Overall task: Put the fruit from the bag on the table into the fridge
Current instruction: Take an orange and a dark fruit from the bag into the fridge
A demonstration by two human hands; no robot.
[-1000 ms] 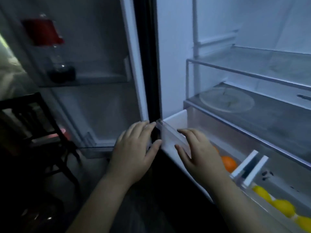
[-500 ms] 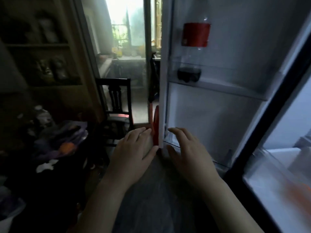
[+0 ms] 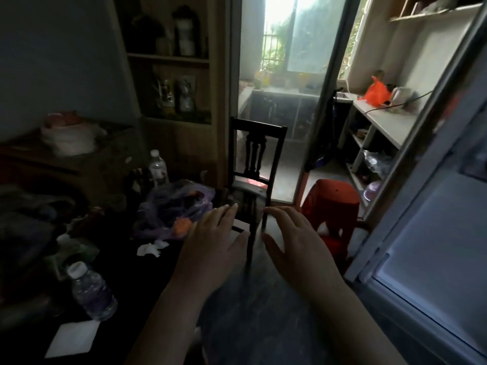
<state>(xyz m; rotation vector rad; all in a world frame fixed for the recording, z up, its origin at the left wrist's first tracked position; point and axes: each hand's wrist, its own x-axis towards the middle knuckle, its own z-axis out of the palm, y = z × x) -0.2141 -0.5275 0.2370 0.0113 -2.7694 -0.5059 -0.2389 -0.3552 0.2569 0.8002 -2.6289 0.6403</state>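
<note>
Across the dark table [image 3: 126,275] on the left of the head view, clutter surrounds the bag: a clear water bottle [image 3: 91,291] lies tilted near the front edge beside a white paper square [image 3: 72,338], a second bottle [image 3: 158,167] stands upright behind the bag, and crumpled tissue [image 3: 151,248] lies just in front of it. A dark wooden chair [image 3: 253,159] stands past the table's far corner, with a red plastic stool [image 3: 329,206] to its right and the pale fridge door [image 3: 432,233] open along the right edge. The purple translucent plastic bag [image 3: 174,206] sits crumpled near the table's right edge, something orange [image 3: 181,223] showing through its lower side. The left hand [image 3: 210,241] and right hand [image 3: 295,243] hover side by side, fingers spread and relaxed, holding nothing; the left fingertips are near the bag, not touching it.
</note>
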